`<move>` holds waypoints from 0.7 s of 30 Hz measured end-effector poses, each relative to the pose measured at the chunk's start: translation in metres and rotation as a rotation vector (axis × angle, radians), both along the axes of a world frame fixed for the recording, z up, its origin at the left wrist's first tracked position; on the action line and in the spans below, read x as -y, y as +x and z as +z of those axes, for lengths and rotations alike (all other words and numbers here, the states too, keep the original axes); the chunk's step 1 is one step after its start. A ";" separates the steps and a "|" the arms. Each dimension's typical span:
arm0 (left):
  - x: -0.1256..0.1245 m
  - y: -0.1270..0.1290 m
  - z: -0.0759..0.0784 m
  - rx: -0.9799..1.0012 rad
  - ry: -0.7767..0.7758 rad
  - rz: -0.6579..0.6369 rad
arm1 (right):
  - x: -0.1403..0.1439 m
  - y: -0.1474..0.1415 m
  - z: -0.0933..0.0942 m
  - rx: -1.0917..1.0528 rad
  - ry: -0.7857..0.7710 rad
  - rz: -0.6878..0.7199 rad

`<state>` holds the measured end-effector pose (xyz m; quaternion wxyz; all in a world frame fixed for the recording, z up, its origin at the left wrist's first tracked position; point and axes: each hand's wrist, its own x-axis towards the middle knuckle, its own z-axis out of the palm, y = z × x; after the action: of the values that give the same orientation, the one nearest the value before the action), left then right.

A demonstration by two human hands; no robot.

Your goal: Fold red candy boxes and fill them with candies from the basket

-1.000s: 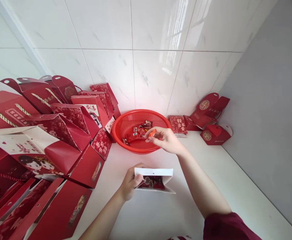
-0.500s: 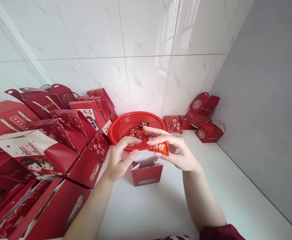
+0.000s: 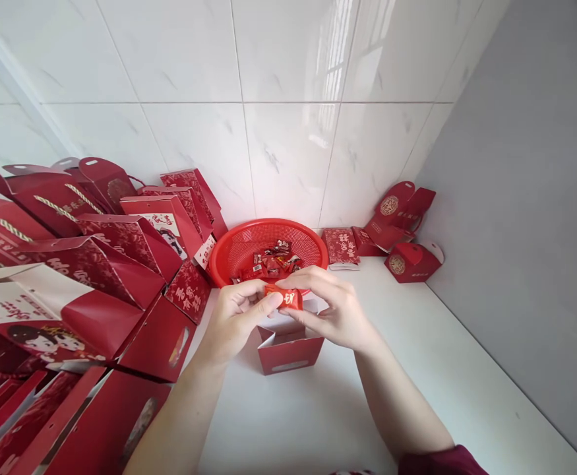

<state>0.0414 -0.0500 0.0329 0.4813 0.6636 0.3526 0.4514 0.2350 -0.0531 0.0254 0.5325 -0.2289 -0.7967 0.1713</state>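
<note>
Pretty much everything here is red. The candy packet (image 3: 284, 297) is bright red with white lettering, and the small open box (image 3: 288, 349) under it is deep red outside, white inside, with a pale label on the front. The mesh basket (image 3: 248, 245) is a lighter, orangey red, and the wrappers (image 3: 274, 258) in it look red and dark brown, I think. The stacked gift bags (image 3: 95, 264) are crimson with white and gold patterns and striped cream rope handles. The bench (image 3: 328, 409) is white, the wall tiles (image 3: 278, 132) white marble with grey veining.
</note>
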 end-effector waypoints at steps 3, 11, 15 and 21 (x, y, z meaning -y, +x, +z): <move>0.000 -0.002 0.003 -0.065 0.046 0.052 | -0.002 -0.005 -0.003 0.019 0.036 -0.041; 0.007 0.000 0.002 -0.133 0.150 0.154 | -0.005 -0.013 -0.009 -0.093 0.005 -0.115; 0.007 0.003 0.000 -0.084 0.176 0.183 | -0.006 -0.015 -0.011 -0.168 -0.057 -0.106; 0.001 0.004 -0.003 0.027 0.123 0.242 | -0.009 -0.017 -0.013 -0.190 -0.092 -0.130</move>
<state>0.0456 -0.0506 0.0295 0.3864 0.6383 0.3952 0.5358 0.2179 -0.0440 0.0121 0.6047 -0.2870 -0.7173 0.1935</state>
